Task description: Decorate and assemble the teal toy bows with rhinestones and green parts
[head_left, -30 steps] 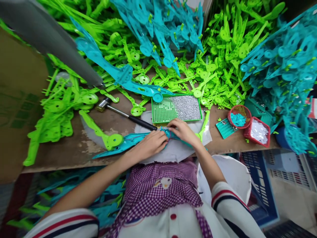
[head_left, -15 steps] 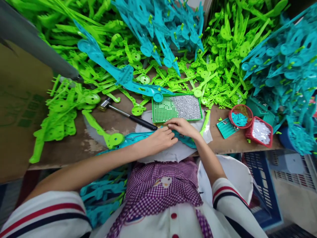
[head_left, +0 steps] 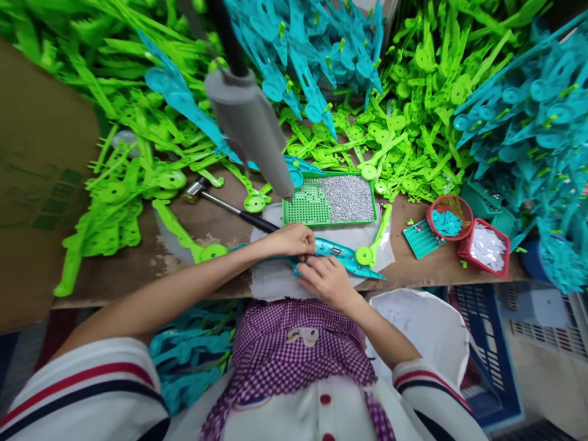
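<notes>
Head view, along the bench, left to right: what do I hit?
cardboard box → hammer → left hand gripping the teal part → small teal tray → round red basket → rectangular red basket

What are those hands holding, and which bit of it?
A teal plastic piece on the white cloth. The left hand and right hand grip its middle from opposite sides.

Middle of teal part (head_left: pixel 342 251) under left hand (head_left: pixel 290 240) and right hand (head_left: pixel 327 280), possibly pinched; grey cylinder (head_left: pixel 250 125) blurry.
</notes>
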Demonstrator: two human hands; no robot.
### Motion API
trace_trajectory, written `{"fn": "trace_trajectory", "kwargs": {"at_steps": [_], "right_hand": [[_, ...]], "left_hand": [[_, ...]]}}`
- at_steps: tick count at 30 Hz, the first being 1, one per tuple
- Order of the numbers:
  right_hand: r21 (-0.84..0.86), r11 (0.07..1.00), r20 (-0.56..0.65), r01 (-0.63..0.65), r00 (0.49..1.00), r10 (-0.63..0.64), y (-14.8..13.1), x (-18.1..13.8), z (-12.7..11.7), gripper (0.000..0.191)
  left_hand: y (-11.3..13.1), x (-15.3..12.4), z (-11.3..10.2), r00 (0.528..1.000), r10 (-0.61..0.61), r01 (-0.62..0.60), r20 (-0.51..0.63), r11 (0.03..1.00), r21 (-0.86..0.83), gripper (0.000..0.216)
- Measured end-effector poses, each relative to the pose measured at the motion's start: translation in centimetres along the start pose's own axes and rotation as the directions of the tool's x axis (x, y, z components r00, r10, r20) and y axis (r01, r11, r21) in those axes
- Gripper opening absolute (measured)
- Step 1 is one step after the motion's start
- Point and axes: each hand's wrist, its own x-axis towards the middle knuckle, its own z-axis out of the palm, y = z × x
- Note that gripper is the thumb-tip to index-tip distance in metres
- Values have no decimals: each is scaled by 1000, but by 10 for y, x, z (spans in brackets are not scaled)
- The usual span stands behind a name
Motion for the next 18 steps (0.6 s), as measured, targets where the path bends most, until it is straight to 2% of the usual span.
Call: {"fn": "trace_trajectory", "kwargs": {"at_steps": [2, 5, 7, 9, 12, 15, 18], "right_hand": [[-4, 1000, -20, -24, 1000, 24, 3, 3, 4, 24], [179, 970, -98, -164, 978, 183, 15, 5, -2, 24], [351, 892, -100, -286, 935, 339, 24, 5, -8, 25], [470, 791, -55, -393, 881, 470, 34, 8, -12, 28], [522, 710, 27, -473, 841, 541, 47, 18, -15, 27], [530, 675, 121, -513, 834, 539, 58, 31, -16, 27], [520, 634, 211, -572, 805, 554, 64, 41, -18, 28]], "left_hand": [[-7, 0, 1, 1000, 2, -3, -3, 999, -51, 8], [-16, 0, 2, 1000, 15, -9, 27, 977, -213, 13], [-20, -2, 3, 999, 36, -23, 39, 957, -289, 21], [-21, -5, 5, 997, 70, -61, 20, 957, -285, 24], [-22, -14, 12, 982, 157, -172, -104, 974, -149, 20], [-25, -27, 24, 918, 269, -282, -291, 959, -3, 22], [-31, -39, 40, 865, 299, -330, -403, 944, -7, 28]]}}
